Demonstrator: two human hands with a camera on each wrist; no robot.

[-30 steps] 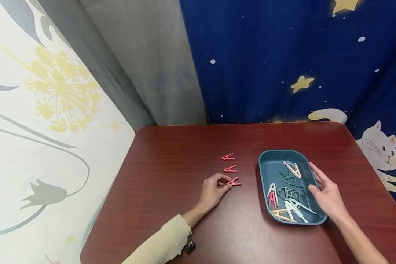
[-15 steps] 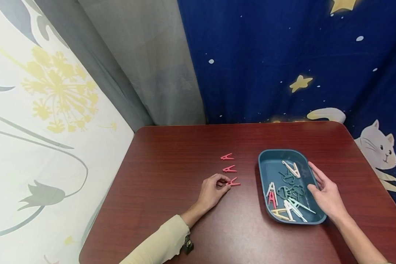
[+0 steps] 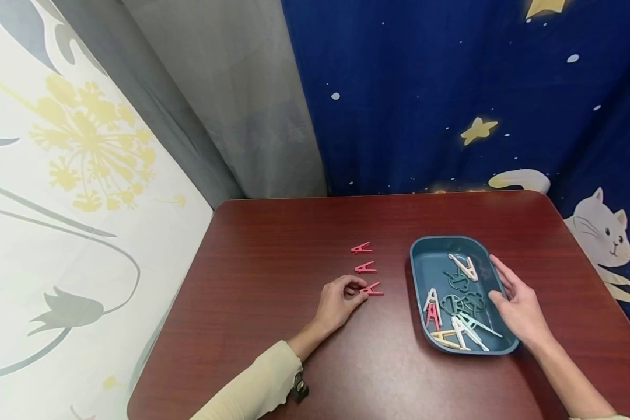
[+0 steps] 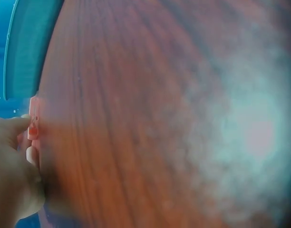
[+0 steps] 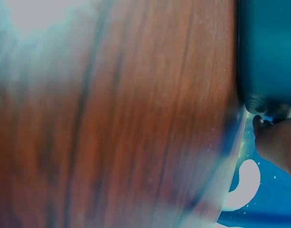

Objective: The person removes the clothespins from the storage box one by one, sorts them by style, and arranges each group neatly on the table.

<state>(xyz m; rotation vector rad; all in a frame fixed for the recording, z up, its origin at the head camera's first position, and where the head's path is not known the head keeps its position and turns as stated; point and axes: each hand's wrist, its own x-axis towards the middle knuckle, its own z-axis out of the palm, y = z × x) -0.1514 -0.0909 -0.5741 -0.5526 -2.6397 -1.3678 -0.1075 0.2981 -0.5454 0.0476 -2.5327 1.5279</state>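
On the table, three red clothespins form a column: a far clothespin [image 3: 361, 248], a middle clothespin [image 3: 366, 267] and a near clothespin [image 3: 372, 290]. My left hand [image 3: 337, 304] pinches the near one at its left end between thumb and fingers; in the left wrist view that clothespin [image 4: 34, 118] shows at the fingertips. To the right, a blue tray [image 3: 425, 248] has its right wall held by my right hand [image 3: 521, 309], thumb over the rim and fingers along the outside. In the right wrist view the right hand [image 5: 281, 142] is partly cut off below the tray [image 5: 274, 52].
Inside the tray lie a red clothespin [image 3: 432, 316], a yellow clothespin [image 3: 446, 340], several white ones, a mint clothespin [image 3: 480, 325] and several dark green cloud-like outline shapes [image 3: 452, 305]. The brown table [image 3: 273, 245] ends at curtains behind and a patterned wall hanging [image 3: 84, 233] on the left.
Almost nothing differs. The near clothespin has shifted very slightly at my left fingertips, while the view has drifted a little. My right hand stays on the tray.
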